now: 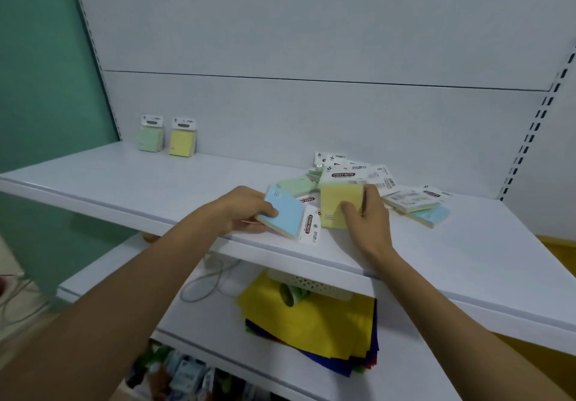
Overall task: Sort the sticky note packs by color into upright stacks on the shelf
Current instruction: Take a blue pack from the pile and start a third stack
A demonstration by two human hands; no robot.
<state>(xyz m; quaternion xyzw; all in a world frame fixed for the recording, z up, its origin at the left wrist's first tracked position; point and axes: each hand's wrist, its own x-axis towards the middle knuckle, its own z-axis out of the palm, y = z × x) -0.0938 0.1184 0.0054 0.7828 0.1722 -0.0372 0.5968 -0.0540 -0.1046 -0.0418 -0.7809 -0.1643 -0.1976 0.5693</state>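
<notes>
My left hand (246, 210) grips a blue sticky note pack (288, 213), tilted, just above the white shelf (156, 188) near its front edge. My right hand (367, 213) grips a yellow pack (335, 201) held upright beside it. Behind both hands lies a loose pile of packs (402, 194), green, blue and yellow mixed, some face down. At the back left of the shelf a green pack (151, 135) and a yellow pack (182, 137) stand upright against the back panel, side by side.
The back panel (311, 113) rises behind the shelf, with a slotted upright (530, 135) at the right. On the lower shelf lie coloured paper sheets (311, 322), a white perforated basket (308, 283) and a cable (205, 285). A green wall (40, 73) stands left.
</notes>
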